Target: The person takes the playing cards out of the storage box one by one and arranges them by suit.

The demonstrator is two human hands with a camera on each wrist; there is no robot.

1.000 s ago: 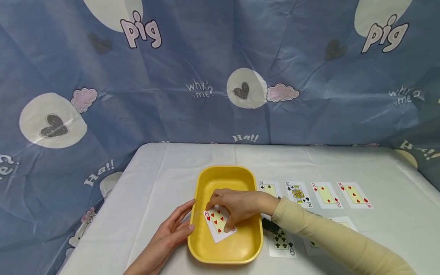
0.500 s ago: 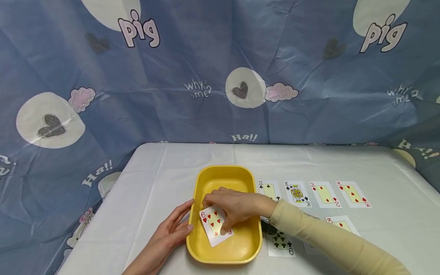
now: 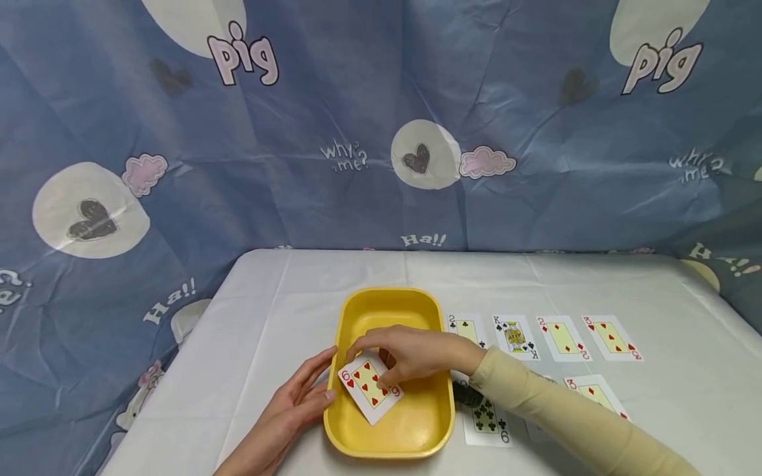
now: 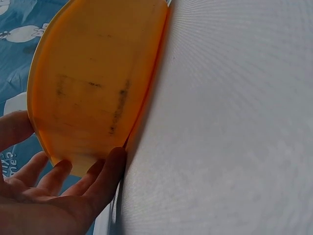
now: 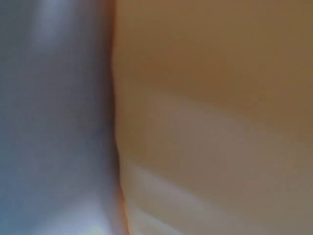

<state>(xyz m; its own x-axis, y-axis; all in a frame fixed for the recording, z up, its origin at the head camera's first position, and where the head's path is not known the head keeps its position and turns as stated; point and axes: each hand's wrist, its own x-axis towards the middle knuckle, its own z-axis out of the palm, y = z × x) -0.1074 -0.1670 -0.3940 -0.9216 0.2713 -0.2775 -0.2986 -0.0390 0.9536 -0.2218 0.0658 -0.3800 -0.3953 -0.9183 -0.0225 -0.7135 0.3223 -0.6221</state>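
Over the yellow tray [image 3: 411, 423], my right hand [image 3: 411, 354] pinches a six of hearts playing card [image 3: 366, 391] between thumb and fingers. The card lies face up and tilted toward the tray's left side. My left hand [image 3: 294, 400] rests against the tray's outer left wall with its fingers extended. In the left wrist view, the fingertips of that hand [image 4: 73, 196] touch the end of the tray's outer wall [image 4: 93, 73]. A blurred yellow-brown surface fills most of the right wrist view, where neither hand nor card shows.
Right of the tray, face-up cards form a back row: two of clubs [image 3: 466, 328], king of spades [image 3: 514, 336], two of diamonds [image 3: 563, 338] and a red card [image 3: 613, 338]. Nearer, a clubs card [image 3: 485, 423] and a diamonds card [image 3: 589, 390] lie partly beneath the right sleeve [image 3: 553, 403].
The six of hearts has shifted slightly left and turned counterclockwise, the right hand moving left with it. The left hand has stayed on the tray.
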